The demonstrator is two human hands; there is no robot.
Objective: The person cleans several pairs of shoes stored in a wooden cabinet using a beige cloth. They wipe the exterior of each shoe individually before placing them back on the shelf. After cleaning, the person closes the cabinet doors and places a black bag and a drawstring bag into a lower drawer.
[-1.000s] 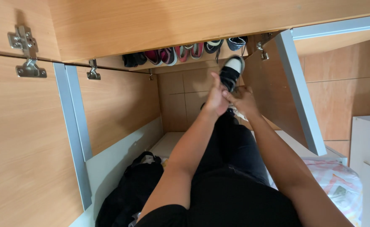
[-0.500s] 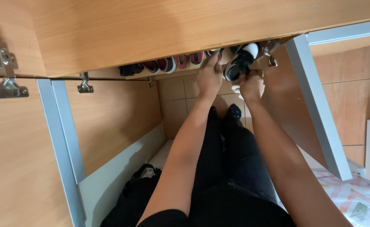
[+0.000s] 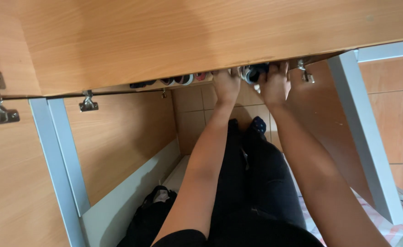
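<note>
Both my arms reach forward to a low shelf under a wooden cabinet panel (image 3: 201,41). My left hand (image 3: 226,84) and my right hand (image 3: 274,84) together grip a dark shoe with a white sole (image 3: 254,72) at the shelf's edge; the panel hides most of it. A row of several shoes (image 3: 174,81) lines the shelf to the left of my hands. My legs in black trousers (image 3: 256,183) stretch toward the tiled wall.
An open cabinet door with a grey edge (image 3: 57,160) and metal hinges (image 3: 88,104) stands at left, another grey-edged door (image 3: 366,137) at right. A black bag (image 3: 151,212) lies on the floor. Patterned fabric (image 3: 402,231) shows bottom right.
My hands have lifted the shoe from lower down up to the shelf row. The view tilted so the wooden panel now hides most of the shelf.
</note>
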